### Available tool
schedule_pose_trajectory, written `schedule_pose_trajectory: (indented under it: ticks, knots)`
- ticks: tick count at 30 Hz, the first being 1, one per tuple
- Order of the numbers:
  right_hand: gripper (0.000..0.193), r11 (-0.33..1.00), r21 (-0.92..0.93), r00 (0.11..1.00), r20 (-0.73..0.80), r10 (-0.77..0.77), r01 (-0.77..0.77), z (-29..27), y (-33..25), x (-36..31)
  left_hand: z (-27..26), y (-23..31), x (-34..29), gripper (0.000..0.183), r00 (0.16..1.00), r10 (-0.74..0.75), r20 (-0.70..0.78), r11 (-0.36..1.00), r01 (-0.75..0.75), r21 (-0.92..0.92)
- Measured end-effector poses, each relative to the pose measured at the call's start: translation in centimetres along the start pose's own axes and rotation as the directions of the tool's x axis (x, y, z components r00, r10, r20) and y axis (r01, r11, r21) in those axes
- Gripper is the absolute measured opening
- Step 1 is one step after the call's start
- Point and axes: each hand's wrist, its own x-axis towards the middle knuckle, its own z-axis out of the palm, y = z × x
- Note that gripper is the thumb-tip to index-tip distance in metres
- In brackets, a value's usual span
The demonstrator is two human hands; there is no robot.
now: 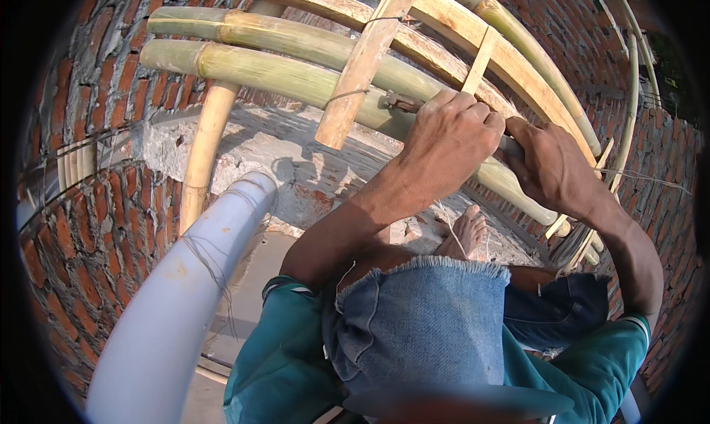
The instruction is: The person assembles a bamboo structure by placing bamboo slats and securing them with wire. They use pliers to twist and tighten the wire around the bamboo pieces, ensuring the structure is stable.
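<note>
1. From my remote seat I saw the nearest bamboo pole (296, 80) run beneath both hands; the left hand (455, 132) had its fingers clenched on a metal tool (400, 102), whose rusty end stuck out over that pole; the right hand (558, 161) had its fingers curled around a dark bar (510, 149) farther right along the pole; I could not tell whether bar and tool were one piece.
2. I judged a slip likeliest; the pole's smooth, rounded skin offered poor bearing, so a hard pull might have skated the tool into the knuckles.
3. I distrusted the wire tie (349, 95) where the wooden batten (373, 61) crossed the pole; overstrained, it could have snapped and let the batten shift.
4. I worried about the bare foot (467, 233) below the pole; loosened fingers could have dropped the tool there.
5. I noted loose wire (205, 255) around the pale pipe (177, 298), lower left of the pole; it could have snagged the teal sleeve (285, 350).
</note>
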Motion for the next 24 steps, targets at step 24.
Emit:
schedule_pose_trajectory:
  ticks: [24]
  knots:
    - [0.035,0.94,0.293,0.868,-0.497,-0.005,0.174,6.7,6.3,-1.4,0.2,-8.7,-10.3,0.061,0.393,-0.906,-0.155,0.404,0.694,-0.596]
